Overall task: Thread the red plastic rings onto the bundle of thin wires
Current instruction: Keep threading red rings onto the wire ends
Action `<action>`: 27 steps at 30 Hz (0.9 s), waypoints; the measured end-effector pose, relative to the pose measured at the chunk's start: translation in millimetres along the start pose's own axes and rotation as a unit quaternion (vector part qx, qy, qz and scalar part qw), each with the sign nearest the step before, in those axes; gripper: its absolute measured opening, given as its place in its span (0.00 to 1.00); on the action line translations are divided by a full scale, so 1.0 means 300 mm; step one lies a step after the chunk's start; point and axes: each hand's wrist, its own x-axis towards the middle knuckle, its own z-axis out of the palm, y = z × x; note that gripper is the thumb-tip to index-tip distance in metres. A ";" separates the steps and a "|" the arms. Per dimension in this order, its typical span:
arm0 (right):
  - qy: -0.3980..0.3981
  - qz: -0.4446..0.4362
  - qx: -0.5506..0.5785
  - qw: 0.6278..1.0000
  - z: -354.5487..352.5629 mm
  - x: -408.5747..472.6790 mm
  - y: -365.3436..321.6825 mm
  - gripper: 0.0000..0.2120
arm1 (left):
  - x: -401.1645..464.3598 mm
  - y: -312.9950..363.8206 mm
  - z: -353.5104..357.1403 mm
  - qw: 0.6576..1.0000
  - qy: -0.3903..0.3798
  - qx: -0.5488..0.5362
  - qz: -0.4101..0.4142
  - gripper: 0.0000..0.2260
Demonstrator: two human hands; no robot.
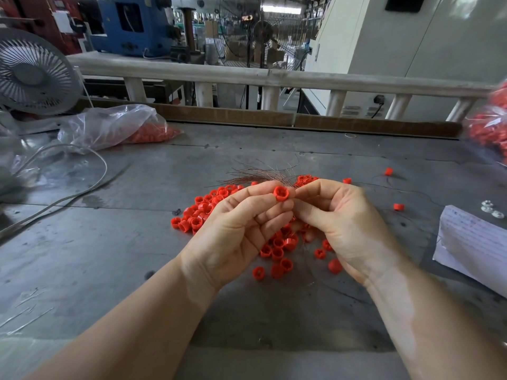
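The left hand (241, 231) is pinching one red ring (281, 193) with its hole turned toward the right hand (340, 223), whose grip is pinching the wires (263, 174) — likely lining up the feed. Spare rings (197, 215) are sitting piled on the bench (109, 256) right under both hands, probably for quick grabbing.

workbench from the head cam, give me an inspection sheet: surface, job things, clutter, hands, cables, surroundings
surface: grey metal table, scuffed and stained.
job's things: loose red rings heaped under the hands; wire bundle fanned out behind them.
clutter: plastic bag of red parts far left, another bag at the right edge, lined paper, white nuts.
grippers: left hand pinches one red ring; right hand pinches at the wires beside it.
cables: grey cable trailing across the left.
surroundings: desk fan, railing, blue machine.
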 end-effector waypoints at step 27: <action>0.022 -0.092 -0.089 0.992 -0.010 -0.002 -0.009 0.09 | 0.009 -0.009 -0.010 0.999 0.031 -0.012 -0.041 0.08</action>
